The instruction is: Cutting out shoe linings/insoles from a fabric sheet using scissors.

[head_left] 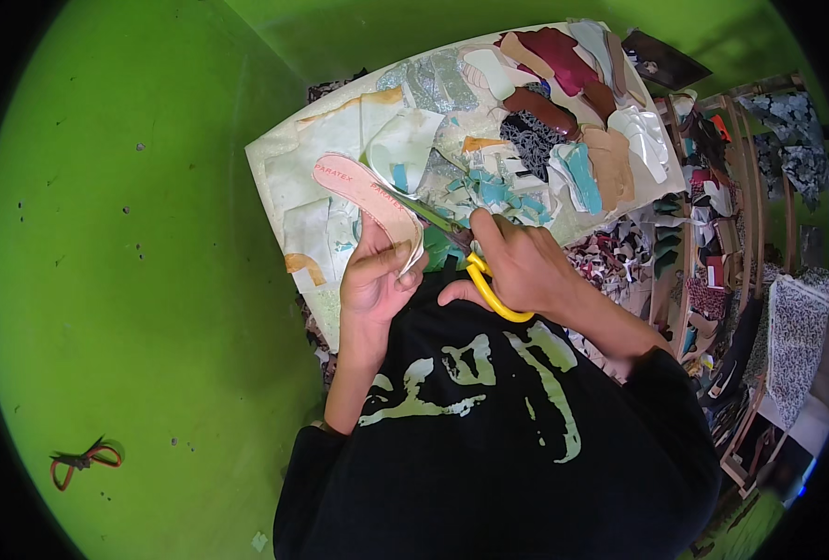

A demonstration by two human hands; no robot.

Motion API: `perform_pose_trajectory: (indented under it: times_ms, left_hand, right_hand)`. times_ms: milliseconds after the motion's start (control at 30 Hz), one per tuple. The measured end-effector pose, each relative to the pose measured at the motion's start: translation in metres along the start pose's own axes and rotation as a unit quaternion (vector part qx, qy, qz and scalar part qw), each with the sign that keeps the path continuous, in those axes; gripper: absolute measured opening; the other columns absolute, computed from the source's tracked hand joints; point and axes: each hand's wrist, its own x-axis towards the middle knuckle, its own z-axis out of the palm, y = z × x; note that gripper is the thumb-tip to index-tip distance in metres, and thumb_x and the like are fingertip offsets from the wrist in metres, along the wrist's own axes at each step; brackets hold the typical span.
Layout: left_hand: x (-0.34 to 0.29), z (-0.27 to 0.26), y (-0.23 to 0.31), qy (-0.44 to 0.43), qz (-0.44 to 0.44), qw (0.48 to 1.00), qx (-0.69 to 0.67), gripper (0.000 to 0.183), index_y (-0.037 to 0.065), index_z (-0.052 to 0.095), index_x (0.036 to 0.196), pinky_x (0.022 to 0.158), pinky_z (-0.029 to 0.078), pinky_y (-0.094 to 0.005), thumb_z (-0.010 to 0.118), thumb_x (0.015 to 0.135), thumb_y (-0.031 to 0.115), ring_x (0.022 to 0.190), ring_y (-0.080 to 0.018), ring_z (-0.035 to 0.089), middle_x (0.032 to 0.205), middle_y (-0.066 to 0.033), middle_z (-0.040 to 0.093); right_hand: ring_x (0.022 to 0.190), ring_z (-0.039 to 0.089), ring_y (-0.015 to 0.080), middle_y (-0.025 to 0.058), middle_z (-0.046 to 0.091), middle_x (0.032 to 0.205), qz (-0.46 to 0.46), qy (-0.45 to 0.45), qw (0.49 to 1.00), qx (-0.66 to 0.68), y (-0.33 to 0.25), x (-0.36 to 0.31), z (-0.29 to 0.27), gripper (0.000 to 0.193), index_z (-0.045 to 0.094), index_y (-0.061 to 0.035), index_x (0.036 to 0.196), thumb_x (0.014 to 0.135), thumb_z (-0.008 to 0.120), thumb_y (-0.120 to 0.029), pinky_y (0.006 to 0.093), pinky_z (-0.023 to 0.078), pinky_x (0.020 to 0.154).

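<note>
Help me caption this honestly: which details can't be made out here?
Head view:
- Left hand: some fingers hidden behind the pink insole-shaped piece.
- Right hand: its own back hides how some fingers hold the yellow-handled scissors.
- Scrap heap: single pieces too small.
- Wooden shelves: far side cut off by the dark lens rim.

Black loose shirt (489,476) below the fingers (400,259), pale grey-green print (549,369) across it, big ragged strokes like rough brushwork, one long stroke trailing farther below the right fingers, black left sleeve (313,457) and right sleeve (668,401) ending well back from the fingertips, forearms bare between.
</note>
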Motion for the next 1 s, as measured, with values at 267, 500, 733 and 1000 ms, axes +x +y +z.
perform_pose_trajectory:
  times_ms: [267, 500, 733, 1000]
  left_hand:
    - [-0.002, -0.014, -0.007, -0.007, -0.069, 0.997, -0.032, 0.088, 0.028, 0.020, 0.155, 0.055, 0.048, -0.0240, 0.060, 0.084, -0.007, 0.065, -0.0189, 0.057, 0.129, -0.0205, 0.057]
    - [-0.004, -0.016, -0.004, -0.028, -0.083, 0.995, -0.044, 0.087, 0.029, 0.021, 0.154, 0.056, 0.048, -0.0244, 0.059, 0.085, -0.006, 0.063, -0.0188, 0.056, 0.135, -0.0226, 0.055]
    - [-0.001, -0.010, -0.004, -0.035, -0.116, 0.992, -0.022, 0.094, 0.027, 0.014, 0.156, 0.045, 0.047, -0.0209, 0.062, 0.082, -0.007, 0.069, -0.0175, 0.062, 0.123, -0.0210, 0.053]
    - [0.000, 0.003, -0.005, 0.042, -0.048, 0.965, 0.256, 0.098, 0.022, 0.005, 0.156, 0.059, 0.058, -0.0280, 0.066, 0.083, -0.003, 0.087, -0.0252, 0.068, 0.128, -0.0204, 0.051]
  right_hand:
    - [0.055, 0.062, 0.0395, 0.0189, 0.058, 0.065, 0.026, -0.009, 1.000, 0.002, 0.001, 0.006, 0.002, 0.079, 0.046, 0.0051, 0.098, 0.073, 0.076, -0.064, 0.0409, 0.049, 0.046]
    - [0.058, 0.064, 0.0387, 0.0181, 0.058, 0.066, 0.028, 0.015, 0.999, 0.018, 0.009, -0.001, 0.013, 0.079, 0.045, 0.0033, 0.098, 0.072, 0.075, -0.065, 0.0403, 0.051, 0.049]
    - [0.056, 0.064, 0.0400, 0.0196, 0.059, 0.068, 0.010, 0.055, 0.998, -0.004, 0.012, 0.004, 0.011, 0.082, 0.046, 0.0029, 0.101, 0.072, 0.071, -0.070, 0.0439, 0.050, 0.047]
    - [0.062, 0.054, 0.0186, 0.0080, 0.056, 0.078, 0.149, -0.034, 0.862, 0.483, 0.008, -0.001, 0.016, 0.060, 0.046, -0.0023, 0.107, 0.079, 0.081, -0.043, 0.0314, 0.046, 0.059]
